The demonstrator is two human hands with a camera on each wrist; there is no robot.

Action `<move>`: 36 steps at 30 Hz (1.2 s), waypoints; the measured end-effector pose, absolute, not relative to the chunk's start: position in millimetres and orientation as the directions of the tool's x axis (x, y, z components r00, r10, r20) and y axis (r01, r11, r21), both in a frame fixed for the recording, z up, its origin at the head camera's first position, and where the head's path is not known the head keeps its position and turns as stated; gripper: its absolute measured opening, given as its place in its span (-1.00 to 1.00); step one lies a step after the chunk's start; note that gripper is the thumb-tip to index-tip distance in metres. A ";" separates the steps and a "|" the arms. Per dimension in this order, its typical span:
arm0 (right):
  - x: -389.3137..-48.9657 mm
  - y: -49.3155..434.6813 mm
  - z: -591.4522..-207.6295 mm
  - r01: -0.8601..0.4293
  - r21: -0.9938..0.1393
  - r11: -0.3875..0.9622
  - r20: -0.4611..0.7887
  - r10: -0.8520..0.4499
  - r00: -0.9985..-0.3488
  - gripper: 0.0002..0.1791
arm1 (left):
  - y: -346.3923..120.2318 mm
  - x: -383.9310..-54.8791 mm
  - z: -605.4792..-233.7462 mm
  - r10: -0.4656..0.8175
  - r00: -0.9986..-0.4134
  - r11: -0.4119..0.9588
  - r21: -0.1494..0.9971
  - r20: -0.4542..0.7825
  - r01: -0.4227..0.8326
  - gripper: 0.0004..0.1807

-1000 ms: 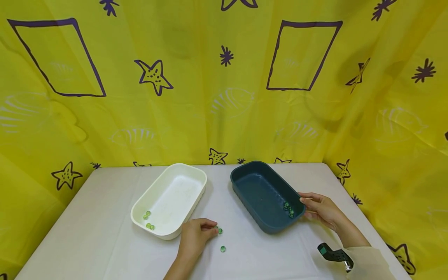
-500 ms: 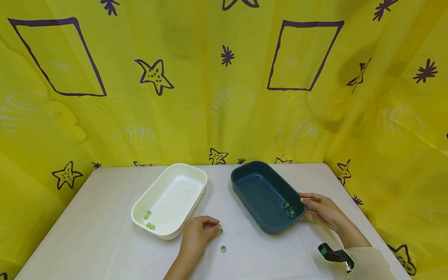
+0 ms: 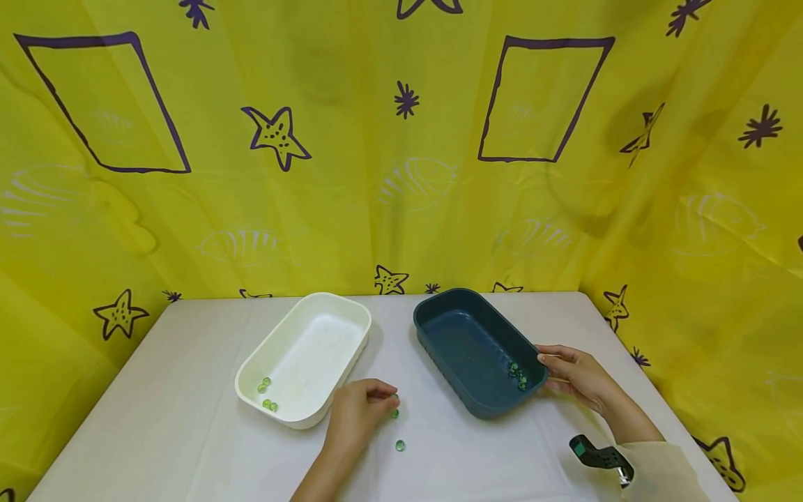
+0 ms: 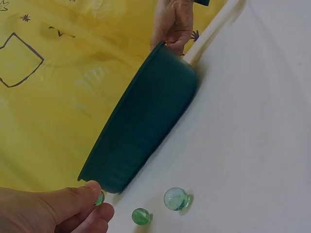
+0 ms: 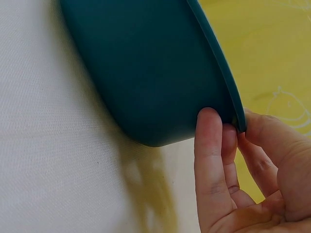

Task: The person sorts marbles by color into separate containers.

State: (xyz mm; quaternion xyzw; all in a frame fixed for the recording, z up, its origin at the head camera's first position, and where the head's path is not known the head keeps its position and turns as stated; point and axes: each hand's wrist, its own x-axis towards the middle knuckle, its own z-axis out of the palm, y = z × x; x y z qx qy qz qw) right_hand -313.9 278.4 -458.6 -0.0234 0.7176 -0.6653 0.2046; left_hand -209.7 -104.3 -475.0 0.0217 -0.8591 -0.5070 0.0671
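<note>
My left hand (image 3: 357, 415) pinches a green glass marble (image 4: 99, 198) between thumb and fingers, just above the table between two bins. Two more green marbles lie on the cloth close by: one marble (image 3: 395, 413) beside the fingertips, another marble (image 3: 400, 445) nearer the front. At the near right corner of the dark teal bin (image 3: 464, 348), my right hand (image 3: 582, 380) grips the rim, thumb over the edge and fingers against the outer wall (image 5: 146, 73). Several green marbles (image 3: 522, 383) sit inside that bin's near right end.
Left of the left hand stands a cream-white bin (image 3: 320, 345) with several yellow-green marbles (image 3: 266, 404) at its near end. White cloth (image 3: 213, 446) covers the table. A yellow patterned curtain (image 3: 339, 209) hangs behind and along both sides.
The left hand has risen slightly and shifted a little right, with a marble in its fingertips. The right hand and both bins have stayed put.
</note>
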 end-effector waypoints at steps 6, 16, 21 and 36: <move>-314.0 278.8 -458.5 0.237 -0.965 0.111 -0.260 -0.309 -0.915 -0.76 | -100.6 -214.0 -469.4 -0.098 -0.990 0.470 0.882 0.097 0.040 -0.92; -313.1 278.5 -458.4 0.242 -0.964 0.111 -0.264 -0.304 -0.915 -0.77 | -95.1 -221.5 -459.7 -0.080 -0.991 0.460 0.886 0.108 0.059 -0.89; -313.1 278.1 -459.1 0.251 -0.962 0.112 -0.273 -0.295 -0.916 -0.77 | -92.4 -225.4 -456.0 -0.072 -0.988 0.463 0.882 0.137 0.089 -0.89; -314.2 278.0 -459.1 0.242 -0.962 0.130 -0.270 -0.292 -0.917 -0.77 | -82.2 -236.1 -444.8 -0.075 -0.982 0.465 0.877 0.171 0.117 -0.89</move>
